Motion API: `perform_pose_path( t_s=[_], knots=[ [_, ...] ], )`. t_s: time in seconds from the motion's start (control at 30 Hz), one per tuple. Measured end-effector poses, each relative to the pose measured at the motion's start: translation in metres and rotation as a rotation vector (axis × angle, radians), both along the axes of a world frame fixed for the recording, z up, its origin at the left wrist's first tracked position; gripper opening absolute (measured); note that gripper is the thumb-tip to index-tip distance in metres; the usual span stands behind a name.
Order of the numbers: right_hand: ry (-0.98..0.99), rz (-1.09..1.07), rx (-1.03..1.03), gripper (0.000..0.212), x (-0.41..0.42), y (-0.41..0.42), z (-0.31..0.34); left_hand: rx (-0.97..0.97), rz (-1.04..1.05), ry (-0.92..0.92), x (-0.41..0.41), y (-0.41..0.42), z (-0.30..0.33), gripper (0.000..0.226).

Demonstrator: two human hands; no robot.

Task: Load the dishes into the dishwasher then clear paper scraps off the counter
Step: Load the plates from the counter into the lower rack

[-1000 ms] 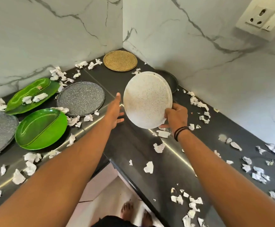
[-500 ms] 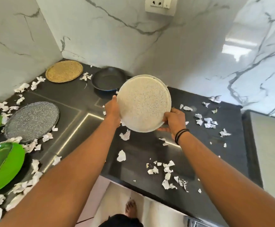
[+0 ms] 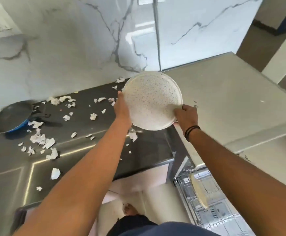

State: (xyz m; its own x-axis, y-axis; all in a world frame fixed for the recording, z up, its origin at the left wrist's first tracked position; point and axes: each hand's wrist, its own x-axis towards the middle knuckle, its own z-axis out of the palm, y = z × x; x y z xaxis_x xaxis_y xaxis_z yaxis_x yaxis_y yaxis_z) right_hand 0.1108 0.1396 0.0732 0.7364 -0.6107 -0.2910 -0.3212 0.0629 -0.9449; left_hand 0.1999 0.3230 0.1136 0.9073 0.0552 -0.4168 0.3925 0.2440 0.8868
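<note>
The dark tabletop (image 3: 81, 160) runs along the marble wall and is crossed by thin bright inlay lines. Torn white paper scraps (image 3: 41, 139) lie scattered over it, thickest toward 9 o'clock and along the wall at 11 o'clock (one larger piece sits alone near the front edge). A dark frying pan (image 3: 11, 116) with a blue underside rests at 9 o'clock, handle pointing toward 3 o'clock.
</note>
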Motion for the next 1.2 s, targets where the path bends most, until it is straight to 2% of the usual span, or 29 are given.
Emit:
perform_pose_path(
  t_s=[0.1,0.2,0.27,0.37,0.5,0.6,0.7,0.73,0.8,0.9,1.03,1.2],
  knots=[
    [0.044,-0.143,-0.099,0.015,-0.051,-0.058,-0.006,-0.016,-0.092,-0.02,-0.036,-0.07,0.003,0.051],
    [0.084,-0.297,-0.114,0.019,-0.103,-0.109,-0.008,-0.061,-0.191,-0.011,-0.07,-0.137,0.0,0.061],
    [0.078,-0.357,-0.009,0.023,-0.133,-0.137,-0.013,-0.104,-0.262,0.001,-0.09,-0.175,-0.001,0.057],
    [-0.043,-0.458,0.159,0.028,-0.178,-0.172,-0.021,-0.13,-0.406,0.066,-0.114,-0.231,-0.006,0.041],
    [-0.2,-0.648,0.29,0.031,-0.244,-0.206,-0.03,-0.142,-0.58,0.151,-0.137,-0.297,-0.027,0.022],
    [-0.233,-0.777,0.339,0.032,-0.279,-0.22,-0.034,-0.182,-0.717,0.18,-0.154,-0.329,-0.039,0.02],
    [-0.174,-0.995,0.268,0.039,-0.32,-0.241,-0.047,-0.068,-0.954,0.215,-0.188,-0.372,-0.062,0.013],
    [-0.137,-1.056,0.238,0.034,-0.331,-0.246,-0.051,-0.014,-1.02,0.212,-0.198,-0.384,-0.071,0.013],
    [-0.063,-1.144,0.163,0.021,-0.351,-0.255,-0.063,0.074,-1.139,0.172,-0.215,-0.404,-0.085,0.018],
    [0.071,-1.256,0.087,0.032,-0.373,-0.262,-0.086,0.128,-1.334,0.158,-0.235,-0.424,-0.112,0.03],
    [0.247,-1.288,0.066,0.046,-0.391,-0.259,-0.121,0.252,-1.497,0.175,-0.245,-0.436,-0.157,0.03],
    [0.31,-1.31,0.119,0.049,-0.399,-0.249,-0.171,0.519,-1.673,0.188,-0.245,-0.438,-0.216,0.033]
  ],
)
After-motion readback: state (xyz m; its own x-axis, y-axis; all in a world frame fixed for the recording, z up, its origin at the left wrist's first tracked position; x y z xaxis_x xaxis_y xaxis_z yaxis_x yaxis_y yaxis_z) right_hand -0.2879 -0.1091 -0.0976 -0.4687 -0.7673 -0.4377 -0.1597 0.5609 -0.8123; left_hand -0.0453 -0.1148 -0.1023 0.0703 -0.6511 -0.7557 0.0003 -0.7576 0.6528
